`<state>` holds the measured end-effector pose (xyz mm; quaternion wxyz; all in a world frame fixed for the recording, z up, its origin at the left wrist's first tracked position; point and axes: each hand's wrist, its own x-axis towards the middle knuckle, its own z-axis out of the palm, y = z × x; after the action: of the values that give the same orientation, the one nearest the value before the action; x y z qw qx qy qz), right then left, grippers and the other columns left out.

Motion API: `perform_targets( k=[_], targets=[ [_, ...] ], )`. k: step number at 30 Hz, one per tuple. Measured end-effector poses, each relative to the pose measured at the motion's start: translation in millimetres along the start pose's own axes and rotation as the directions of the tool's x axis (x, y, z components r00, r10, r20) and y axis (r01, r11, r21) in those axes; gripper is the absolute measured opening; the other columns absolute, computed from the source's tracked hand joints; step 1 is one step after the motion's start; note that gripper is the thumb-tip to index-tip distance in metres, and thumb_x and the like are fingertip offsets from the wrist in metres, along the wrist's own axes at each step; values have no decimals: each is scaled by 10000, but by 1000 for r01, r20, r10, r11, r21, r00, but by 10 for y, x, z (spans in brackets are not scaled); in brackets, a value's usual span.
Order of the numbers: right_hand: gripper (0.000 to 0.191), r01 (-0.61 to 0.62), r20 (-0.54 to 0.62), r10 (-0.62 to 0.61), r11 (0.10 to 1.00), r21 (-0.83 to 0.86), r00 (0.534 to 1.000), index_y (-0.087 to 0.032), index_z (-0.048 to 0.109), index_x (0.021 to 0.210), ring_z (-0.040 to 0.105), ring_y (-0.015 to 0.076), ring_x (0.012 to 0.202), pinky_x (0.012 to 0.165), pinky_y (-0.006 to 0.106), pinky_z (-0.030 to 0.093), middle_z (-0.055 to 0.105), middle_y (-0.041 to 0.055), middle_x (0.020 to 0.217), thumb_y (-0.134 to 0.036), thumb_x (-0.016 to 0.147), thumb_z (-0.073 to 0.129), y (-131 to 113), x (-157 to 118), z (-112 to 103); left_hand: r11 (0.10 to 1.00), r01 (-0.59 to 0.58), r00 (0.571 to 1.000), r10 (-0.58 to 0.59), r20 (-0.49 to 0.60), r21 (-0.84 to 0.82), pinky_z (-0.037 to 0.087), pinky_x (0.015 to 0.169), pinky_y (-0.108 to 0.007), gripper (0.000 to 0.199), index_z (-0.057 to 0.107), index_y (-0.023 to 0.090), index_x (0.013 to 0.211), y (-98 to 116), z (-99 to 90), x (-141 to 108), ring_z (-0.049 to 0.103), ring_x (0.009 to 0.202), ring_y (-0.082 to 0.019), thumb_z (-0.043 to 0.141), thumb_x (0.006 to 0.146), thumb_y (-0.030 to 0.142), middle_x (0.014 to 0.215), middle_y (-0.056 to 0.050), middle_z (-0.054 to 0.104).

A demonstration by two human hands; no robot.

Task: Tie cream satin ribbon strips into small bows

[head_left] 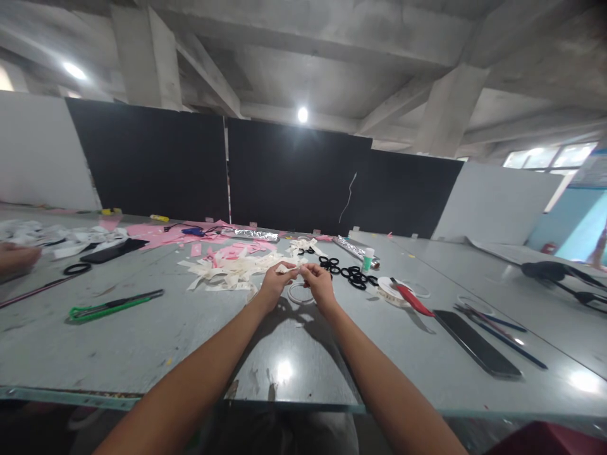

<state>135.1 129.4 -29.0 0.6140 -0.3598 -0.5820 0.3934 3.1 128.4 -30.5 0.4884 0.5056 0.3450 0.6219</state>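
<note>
My left hand (274, 285) and my right hand (320, 285) meet near the middle of the table, fingers pinched on a small pale strip (288, 269) between them. A light grey ring (300, 293) sits just under the fingertips; whether it is held or lies on the table, I cannot tell. Left of my hands spreads a pile of cream strips (227, 272), with pink pieces (232, 251) behind it. Several black rings (355, 276) lie to the right of my right hand, beside a small green and white container (367, 260).
A green cutter (114, 306) lies at left. At right are a tape roll (392, 292), a red-handled tool (413, 299), a dark phone (477, 341) and scissors (505, 332). Another person's hand (18, 259) shows at the far left. Black panels (298, 177) stand behind.
</note>
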Motion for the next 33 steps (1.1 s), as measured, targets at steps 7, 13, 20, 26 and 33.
perform_targets(
  k=[7, 13, 20, 26, 33],
  targets=[
    [355, -10, -43, 9, 1000, -27, 999, -146, 640, 761, 426, 81, 488, 436, 195, 386, 544, -13, 590, -494, 696, 636, 28, 10, -4, 997, -20, 999, 17, 51, 68, 419, 598, -239, 358, 622, 169, 784, -41, 14, -6, 546, 589, -114, 775, 561, 404, 619, 26, 590],
    [346, -18, -52, 14, 997, -77, 999, -146, 630, 686, 441, 92, 488, 431, 209, 402, 530, -17, 567, -493, 692, 626, 34, 13, -9, 996, -62, 997, 64, -32, 68, 396, 544, -228, 342, 599, 167, 739, -32, 31, -2, 505, 521, -97, 766, 565, 409, 579, 36, 564],
    [337, -34, -60, 31, 998, -49, 998, -152, 606, 694, 463, 93, 514, 440, 198, 407, 546, -18, 588, -484, 672, 656, 9, -7, 11, 978, -136, 990, 141, -23, 161, 349, 529, -218, 296, 605, 168, 735, -38, 8, 3, 471, 509, -97, 750, 600, 388, 528, 47, 539],
    [367, -110, -40, 109, 994, -10, 993, -137, 671, 794, 520, 105, 571, 496, 209, 433, 619, 11, 682, -479, 661, 663, 11, -13, 4, 970, -132, 991, 131, 17, 203, 337, 530, -217, 270, 614, 170, 743, 3, 18, -45, 468, 513, -101, 736, 612, 372, 551, 41, 553],
    [383, -167, -84, 169, 986, 26, 982, -144, 612, 697, 488, 98, 526, 472, 221, 453, 552, -20, 595, -513, 627, 687, 20, -26, 25, 950, -170, 983, 182, -23, 261, 353, 546, -211, 244, 615, 159, 731, -23, 15, -24, 474, 535, -93, 723, 619, 347, 621, 34, 579]
  ],
)
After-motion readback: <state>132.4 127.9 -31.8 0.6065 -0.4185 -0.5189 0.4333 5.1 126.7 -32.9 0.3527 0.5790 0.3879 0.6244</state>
